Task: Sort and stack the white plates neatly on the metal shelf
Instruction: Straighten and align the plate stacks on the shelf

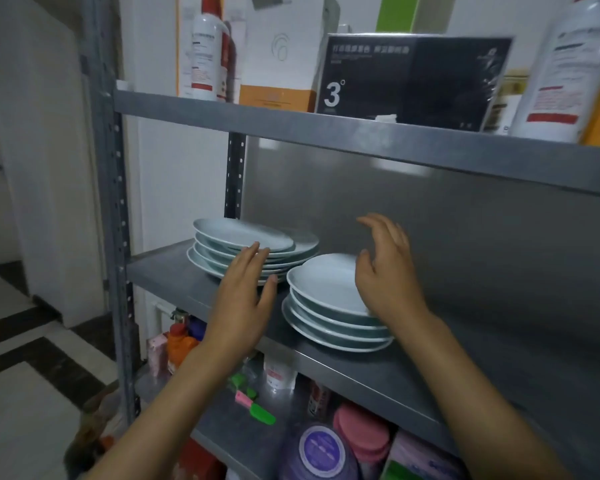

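Metal shelf [194, 289], middle level: two stacks of white plates, side by side, just apart.

Left stack [246, 247], far left: about six plates, unevenly laid, top plates shifted left and right of one another. Exact count hard to read where rims overlap.

Right stack [329, 306], nearer and right: four plates visible, roughly aligned, right rims hidden behind the wrist.

Left hand [245, 296]: open, fingers straight and together, empty; fingertips over the near rim of the left stack. Contact with the rim cannot be told.

Right hand [388, 271]: open, fingers spread and slightly curled, grasping nothing; raised above the right side of the right stack, heel of the palm at the top plate's rim.

Top level: one black box [413, 81] marked "3°", one white-and-orange box [278, 64] behind it to the left, one white bottle [205, 57] at left, one large white bottle [568, 71] at right, cut off by the frame edge. Label text blurred.

Bottom level, partly hidden by both forearms: one purple-lidded jug [321, 452], one pink lid stack [362, 434], green and pink clips [253, 403], one orange spray bottle [179, 344], one small white cup [279, 374]. Further items there too blurred to name.
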A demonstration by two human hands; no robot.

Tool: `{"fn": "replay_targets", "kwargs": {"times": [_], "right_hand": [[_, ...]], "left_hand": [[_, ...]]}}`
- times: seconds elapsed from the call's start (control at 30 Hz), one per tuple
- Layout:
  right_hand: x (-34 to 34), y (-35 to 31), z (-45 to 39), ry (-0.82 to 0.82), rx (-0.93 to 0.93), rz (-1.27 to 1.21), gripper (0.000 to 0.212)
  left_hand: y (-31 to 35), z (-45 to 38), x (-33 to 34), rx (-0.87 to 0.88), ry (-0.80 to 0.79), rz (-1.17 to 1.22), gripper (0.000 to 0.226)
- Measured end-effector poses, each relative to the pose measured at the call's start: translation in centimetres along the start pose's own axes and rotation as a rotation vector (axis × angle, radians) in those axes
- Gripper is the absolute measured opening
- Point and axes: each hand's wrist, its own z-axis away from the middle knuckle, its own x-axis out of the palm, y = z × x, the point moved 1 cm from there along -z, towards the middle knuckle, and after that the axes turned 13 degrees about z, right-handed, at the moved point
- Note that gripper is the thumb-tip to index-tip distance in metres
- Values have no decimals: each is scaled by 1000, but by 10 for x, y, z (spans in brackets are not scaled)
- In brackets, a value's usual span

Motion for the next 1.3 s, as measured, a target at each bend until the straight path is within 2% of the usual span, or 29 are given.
{"fn": "replay_targets", "kwargs": {"times": [0.2, 0.37, 0.6, 0.73, 0.93, 1.03, 1.1, 1.2, 1.3], "right_hand": [[9, -26, -19, -12, 28, -5, 51], [20, -53, -18, -44, -73, -25, 52], [57, -88, -25, -94, 50, -26, 49], [92, -114, -34, -90, 147, 1, 48], [139, -134, -27, 27, 324, 18, 44], [157, -140, -6, 190, 286, 50, 39], [168, -139, 10, 267, 236, 91, 32], [184, -130, 25, 209, 284, 101, 28], [202, -128, 34, 123, 536, 7, 28]], "left_hand": [[-4, -17, -15, 40, -33, -60, 48], [-13, -27, -29, 152, -70, -241, 48], [-62, -60, -54, 284, -171, -468, 59], [-102, -77, -70, 362, -227, -419, 61], [-148, -96, -93, 382, -249, -283, 60], [-167, -99, -99, 295, -239, -76, 57], [-178, -97, -100, 136, -198, 183, 57], [-185, -95, -100, -98, -113, 470, 59], [-183, -100, -98, -380, -75, 596, 57]]}}
